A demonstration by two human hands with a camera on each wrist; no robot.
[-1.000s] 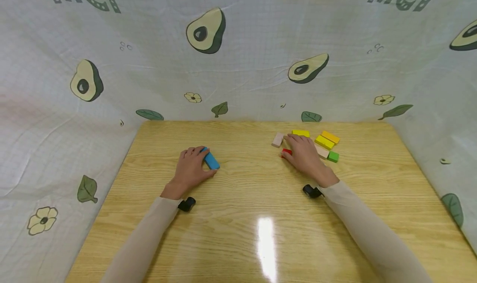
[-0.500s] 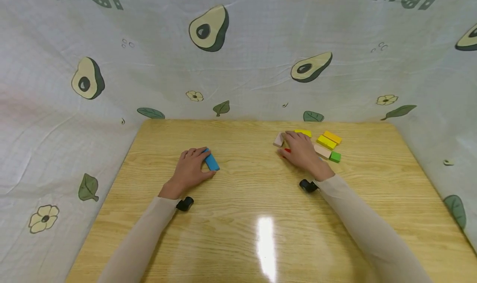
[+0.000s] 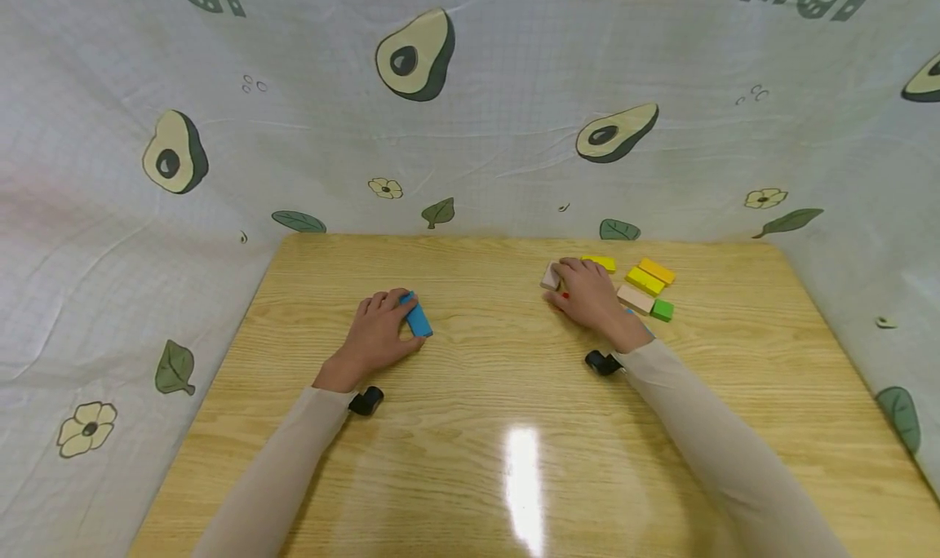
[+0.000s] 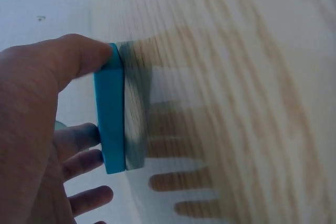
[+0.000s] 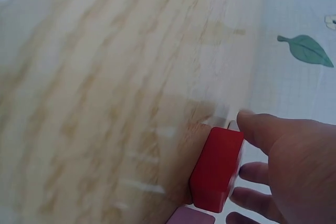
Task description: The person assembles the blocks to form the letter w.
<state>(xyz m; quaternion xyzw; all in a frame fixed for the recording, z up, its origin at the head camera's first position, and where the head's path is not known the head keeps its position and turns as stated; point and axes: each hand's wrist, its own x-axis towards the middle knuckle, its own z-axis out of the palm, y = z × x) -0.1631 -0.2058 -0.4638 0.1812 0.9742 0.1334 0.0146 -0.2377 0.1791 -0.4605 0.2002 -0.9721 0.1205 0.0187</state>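
Note:
In the head view my left hand is at the left of the table, pinching a blue block by its ends. The left wrist view shows the thumb on one end of that block and fingertips against its side. My right hand hovers over the group of blocks with fingers loosely bent. Its fingertips are right at a pale pink block. Below the thumb, a red block stands close to the fingers, mostly covered by the hand in the head view.
Around the right hand lie a yellow block, another yellow block, an orange block, a pale block and a green block. A blue block peeks out beside the right wrist. A patterned cloth hangs behind the table.
My right hand has shifted slightly left and back toward the pale pink block, covering more of the red block and uncovering part of a blue one. The left hand stays on its blue block.

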